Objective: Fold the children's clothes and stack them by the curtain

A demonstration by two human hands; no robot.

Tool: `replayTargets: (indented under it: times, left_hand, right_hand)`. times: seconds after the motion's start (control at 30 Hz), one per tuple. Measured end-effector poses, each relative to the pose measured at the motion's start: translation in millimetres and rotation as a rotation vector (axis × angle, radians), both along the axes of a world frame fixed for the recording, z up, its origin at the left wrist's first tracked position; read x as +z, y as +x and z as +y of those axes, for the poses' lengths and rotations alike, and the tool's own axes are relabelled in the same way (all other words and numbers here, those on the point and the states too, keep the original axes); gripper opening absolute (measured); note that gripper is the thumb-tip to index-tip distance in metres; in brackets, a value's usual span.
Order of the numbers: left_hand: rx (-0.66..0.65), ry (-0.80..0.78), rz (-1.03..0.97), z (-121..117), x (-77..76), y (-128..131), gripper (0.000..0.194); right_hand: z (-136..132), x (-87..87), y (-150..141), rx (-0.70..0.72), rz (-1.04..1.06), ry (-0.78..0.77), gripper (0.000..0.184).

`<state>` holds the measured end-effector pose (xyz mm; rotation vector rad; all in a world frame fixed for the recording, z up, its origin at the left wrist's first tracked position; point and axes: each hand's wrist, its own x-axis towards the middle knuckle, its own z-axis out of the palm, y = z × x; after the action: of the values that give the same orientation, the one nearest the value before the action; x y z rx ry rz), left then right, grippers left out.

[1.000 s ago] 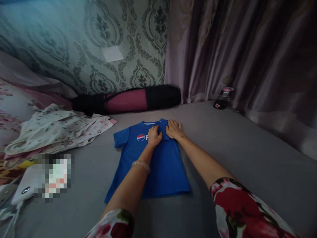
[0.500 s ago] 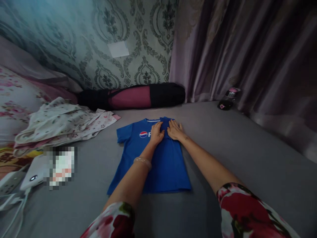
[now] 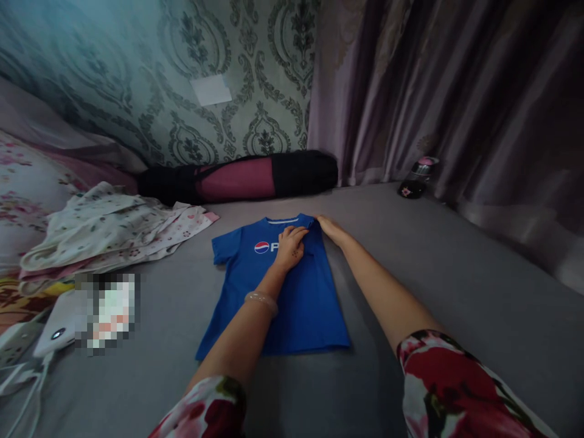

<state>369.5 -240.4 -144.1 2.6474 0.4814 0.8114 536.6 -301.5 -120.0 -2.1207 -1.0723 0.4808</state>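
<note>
A blue T-shirt (image 3: 296,304) lies front up and spread out, its collar away from me. On its chest are a round red, white and blue logo and a white letter P; the rest of the print is covered. My left hand (image 3: 291,248) rests on the chest, fingers stretched over the cloth near the right shoulder. At that shoulder's outer edge, my right hand (image 3: 332,230) has its fingers together on the cloth, seemingly pinching it; the fingertips are partly hidden. The right sleeve is turned inward, while the left sleeve (image 3: 227,246) lies out flat.
Grey bedding (image 3: 383,292) lies under everything. A long black and maroon bag (image 3: 237,180) lies along the wall. Folded patterned clothes (image 3: 104,228) and a white device (image 3: 61,322) with cables sit at left. A dark bottle (image 3: 416,180) stands by the curtain (image 3: 378,91).
My right hand has moved from lying flat on the folded sleeve to the shoulder's outer edge. The fold there looks smaller and bunched. My left hand has stayed on the chest.
</note>
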Motion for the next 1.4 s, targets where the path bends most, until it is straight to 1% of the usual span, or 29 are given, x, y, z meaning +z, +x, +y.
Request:
replayTargets:
  times: [0.1,0.2,0.3,0.4,0.43,0.47,0.57,0.6,0.67,0.77,0.83,0.9,1.1,1.2,1.3,1.33,1.4]
  left_hand:
    - [-0.025,0.021,0.021,-2.5,2.5,-0.7,0.041]
    - [-0.047,0.02,0.06,-4.9,5.0,-0.9,0.035]
    - [-0.038,-0.011,0.073,-7.4,7.4,-1.0,0.027]
    - [-0.019,-0.05,0.022,-8.2,9.9,-2.0,0.028]
    - [0.017,-0.074,-0.003,-7.5,10.6,-2.5,0.03]
    - [0.08,-0.11,-0.03,-6.3,11.2,-3.0,0.033]
    - [0.335,-0.267,-0.07,-0.8,11.5,-3.5,0.039]
    - [0.39,-0.307,-0.067,1.1,11.1,-3.2,0.04]
    - [0.429,-0.341,-0.05,3.9,10.0,-2.0,0.042]
    - [0.427,-0.338,-0.024,5.4,8.4,-0.3,0.041]
    - [0.419,-0.338,-0.003,5.6,7.5,0.2,0.039]
    - [0.408,-0.331,0.012,5.9,6.3,0.2,0.038]
    - [0.391,-0.29,0.032,10.5,2.4,3.0,0.035]
    - [0.292,-0.251,0.087,15.0,4.2,0.9,0.036]
    - [0.142,-0.181,0.171,17.6,6.9,-16.5,0.036]
    - [0.107,-0.152,0.204,17.5,7.2,-26.9,0.034]
    - [0.077,-0.087,0.278,15.7,7.1,-53.6,0.032]
  right_hand:
    - [4.1,-0.6,5.6,-0.043,0.055,0.029,0.058]
    - [7.1,-1.5,8.2,-0.083,0.083,0.035,0.058]
    - [7.2,0.7,9.4,-0.104,0.074,0.013,0.051]
    - [5.2,5.9,5.8,-0.108,0.022,-0.008,0.041]
    - [4.5,7.5,2.4,-0.113,-0.003,-0.013,0.039]
    - [4.1,8.6,-2.5,-0.12,-0.026,-0.015,0.039]
    - [5.1,7.0,-25.4,-0.098,-0.178,-0.018,0.042]
    - [6.3,4.5,-34.5,-0.068,-0.268,-0.028,0.045]
    - [9.7,-2.5,-51.7,-0.018,-0.406,-0.088,0.053]
    - [15.5,-14.1,-67.5,-0.01,-0.461,-0.197,0.063]
    - [18.2,-19.8,-70.3,-0.021,-0.486,-0.218,0.066]
    - [19.3,-23.0,-69.9,-0.032,-0.521,-0.206,0.065]
    - [17.1,-22.9,-70.2,-0.043,-0.544,-0.193,0.063]
    - [16.6,-18.7,-68.9,-0.023,-0.521,-0.212,0.063]
    - [15.9,-10.8,-64.4,0.019,-0.44,-0.249,0.064]
    - [15.2,-7.9,-63.2,0.033,-0.408,-0.252,0.065]
    - [12.3,-3.0,-63.3,0.042,-0.401,-0.224,0.064]
